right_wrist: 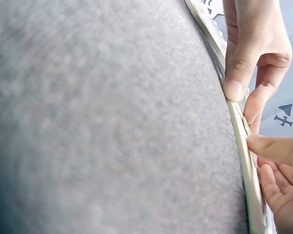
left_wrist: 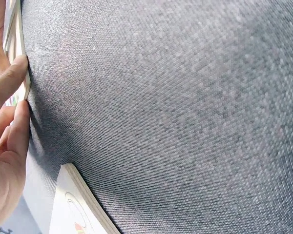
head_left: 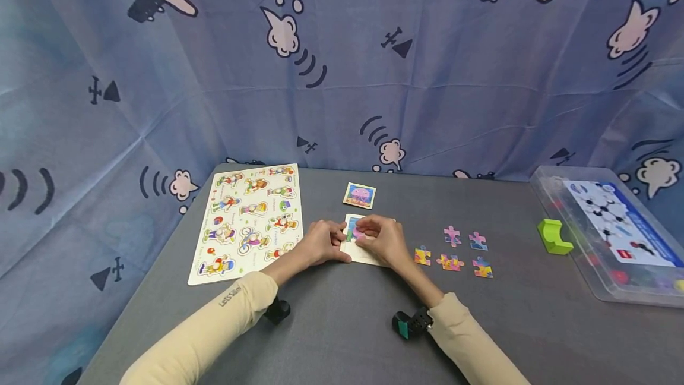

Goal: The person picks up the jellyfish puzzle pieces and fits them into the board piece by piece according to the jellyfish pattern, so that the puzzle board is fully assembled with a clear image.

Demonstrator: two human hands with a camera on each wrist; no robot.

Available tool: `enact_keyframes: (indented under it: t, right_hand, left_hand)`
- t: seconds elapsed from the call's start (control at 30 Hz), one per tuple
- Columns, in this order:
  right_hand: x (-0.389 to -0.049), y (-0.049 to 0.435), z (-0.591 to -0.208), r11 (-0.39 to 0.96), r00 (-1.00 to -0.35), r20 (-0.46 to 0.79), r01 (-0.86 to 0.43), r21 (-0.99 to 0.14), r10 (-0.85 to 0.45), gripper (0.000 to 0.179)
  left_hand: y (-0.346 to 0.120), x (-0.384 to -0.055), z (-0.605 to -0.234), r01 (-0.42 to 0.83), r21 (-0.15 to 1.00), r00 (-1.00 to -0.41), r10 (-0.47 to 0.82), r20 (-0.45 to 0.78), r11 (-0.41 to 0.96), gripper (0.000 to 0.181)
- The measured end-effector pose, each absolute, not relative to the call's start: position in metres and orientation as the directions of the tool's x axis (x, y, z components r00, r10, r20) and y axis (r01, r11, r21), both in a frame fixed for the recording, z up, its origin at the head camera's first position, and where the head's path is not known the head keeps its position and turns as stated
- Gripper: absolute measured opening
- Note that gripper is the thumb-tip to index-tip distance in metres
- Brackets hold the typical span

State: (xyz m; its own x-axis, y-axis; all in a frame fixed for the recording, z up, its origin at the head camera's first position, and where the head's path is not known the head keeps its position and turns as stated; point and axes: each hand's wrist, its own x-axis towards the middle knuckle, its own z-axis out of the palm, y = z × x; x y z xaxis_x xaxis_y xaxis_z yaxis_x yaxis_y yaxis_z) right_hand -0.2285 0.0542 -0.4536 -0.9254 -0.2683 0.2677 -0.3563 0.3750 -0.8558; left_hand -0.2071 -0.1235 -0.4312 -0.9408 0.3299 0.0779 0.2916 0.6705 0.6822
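A small white puzzle board point(head_left: 366, 256) lies on the grey table, partly covered by both hands. Its upper left part holds green and pink picture pieces. My left hand point(head_left: 323, 241) grips the board's left side, thumb at the near corner. Over the board, my right hand point(head_left: 386, 239) pinches a pink puzzle piece point(head_left: 359, 234) between thumb and fingers; it sits close against the board beside the green part. In the right wrist view, a thin edge of a piece point(right_wrist: 246, 125) shows slightly raised at the right thumb.
Several loose jigsaw pieces point(head_left: 450, 262) lie right of the board. Behind it is a square jellyfish picture card point(head_left: 360, 195). A large picture board point(head_left: 248, 221) lies at left. At right are a green curved block point(head_left: 554, 237) and a clear plastic box point(head_left: 614, 233).
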Motion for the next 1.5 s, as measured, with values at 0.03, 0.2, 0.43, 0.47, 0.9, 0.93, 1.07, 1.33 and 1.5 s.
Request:
enact_keyframes:
  t: [0.03, 0.2, 0.43, 0.47, 0.9, 0.93, 1.07, 1.33, 1.5]
  right_hand:
    - [-0.229, 0.054, -0.453, 0.379, -0.924, 0.271, -0.360, -0.853, -0.270, 0.030]
    - [-0.229, 0.057, -0.452, 0.365, -0.927, 0.253, -0.345, -0.865, -0.275, 0.030]
    - [-0.229, 0.055, -0.450, 0.370, -0.930, 0.256, -0.343, -0.863, -0.264, 0.028]
    - [-0.230, 0.055, -0.450, 0.363, -0.928, 0.254, -0.343, -0.866, -0.273, 0.028]
    - [-0.227, 0.059, -0.456, 0.235, -0.944, 0.237, -0.290, -0.928, -0.230, 0.025]
    - [-0.226, 0.058, -0.456, 0.239, -0.946, 0.238, -0.289, -0.927, -0.219, 0.024]
    - [-0.227, 0.057, -0.457, 0.276, -0.947, 0.255, -0.302, -0.913, -0.195, 0.022]
    - [-0.227, 0.062, -0.456, 0.218, -0.949, 0.226, -0.273, -0.937, -0.220, 0.025]
    - [-0.228, 0.071, -0.452, 0.168, -0.945, 0.191, -0.240, -0.956, -0.265, 0.027]
  left_hand:
    - [-0.123, -0.207, -0.431, 0.291, 0.683, -0.941, 0.329, 0.078, 0.670, 0.039]
    - [-0.123, -0.208, -0.432, 0.289, 0.691, -0.942, 0.327, 0.080, 0.663, 0.039]
    - [-0.124, -0.210, -0.431, 0.285, 0.688, -0.943, 0.324, 0.076, 0.668, 0.040]
    - [-0.124, -0.210, -0.431, 0.283, 0.688, -0.944, 0.320, 0.077, 0.668, 0.039]
    - [-0.125, -0.209, -0.434, 0.285, 0.695, -0.942, 0.326, 0.078, 0.660, 0.039]
    - [-0.125, -0.209, -0.434, 0.285, 0.694, -0.942, 0.326, 0.077, 0.661, 0.039]
    - [-0.125, -0.208, -0.434, 0.288, 0.687, -0.942, 0.327, 0.078, 0.667, 0.039]
    - [-0.125, -0.208, -0.436, 0.301, 0.673, -0.938, 0.339, 0.079, 0.675, 0.039]
    - [-0.124, -0.210, -0.436, 0.277, 0.679, -0.942, 0.333, 0.050, 0.680, 0.039]
